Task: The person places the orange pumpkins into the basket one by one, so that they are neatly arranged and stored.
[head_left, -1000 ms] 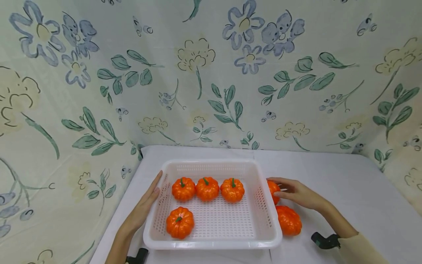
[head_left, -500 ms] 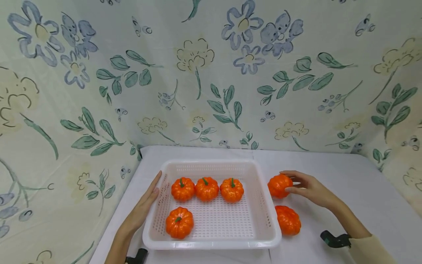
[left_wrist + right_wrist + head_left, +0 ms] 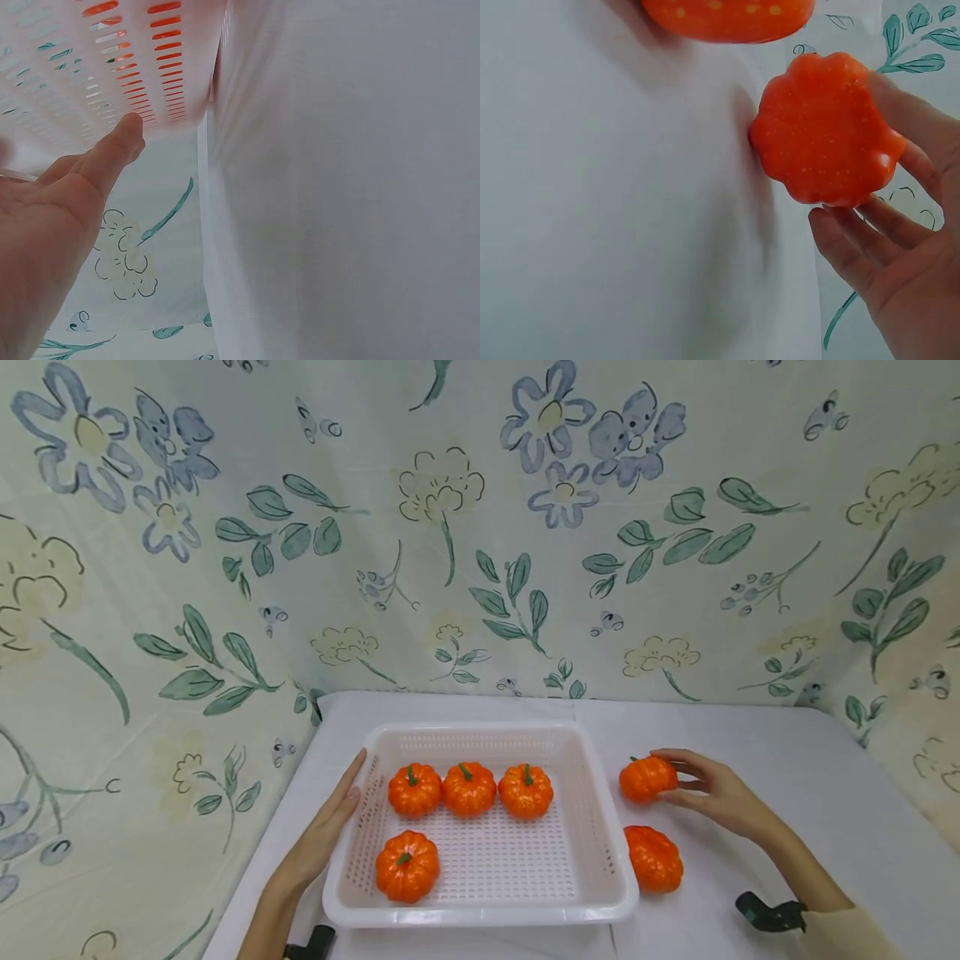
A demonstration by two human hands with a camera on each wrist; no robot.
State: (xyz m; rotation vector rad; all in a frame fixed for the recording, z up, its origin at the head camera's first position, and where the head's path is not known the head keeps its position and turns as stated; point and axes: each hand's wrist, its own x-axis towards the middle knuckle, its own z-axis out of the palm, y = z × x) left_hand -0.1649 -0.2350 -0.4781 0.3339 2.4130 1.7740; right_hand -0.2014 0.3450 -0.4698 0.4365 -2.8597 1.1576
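Observation:
My right hand (image 3: 708, 789) grips a small orange pumpkin (image 3: 647, 779) between thumb and fingers, just right of the white basket (image 3: 480, 917). In the right wrist view the pumpkin's ribbed underside (image 3: 829, 135) faces the camera, tipped away from the table. Straight fingers of my left hand (image 3: 322, 835) rest along the basket's left wall; in the left wrist view a fingertip (image 3: 132, 124) meets the slotted side. Inside the basket, three pumpkins stand in a row at the back, the middle one (image 3: 469, 790) among them, and another pumpkin (image 3: 407, 867) sits at front left.
A second loose pumpkin (image 3: 654, 859) lies on the white-covered table (image 3: 750, 743) against the basket's right side, nearer me. Flower-printed cloth (image 3: 450, 568) hangs behind and at the sides. Dark wrist camera mounts (image 3: 770, 912) are strapped to both arms.
My right hand has taken hold of the pumpkin beside the basket, moved it right, away from the wall, and tilted it so its stem points leftward. My left hand stays put.

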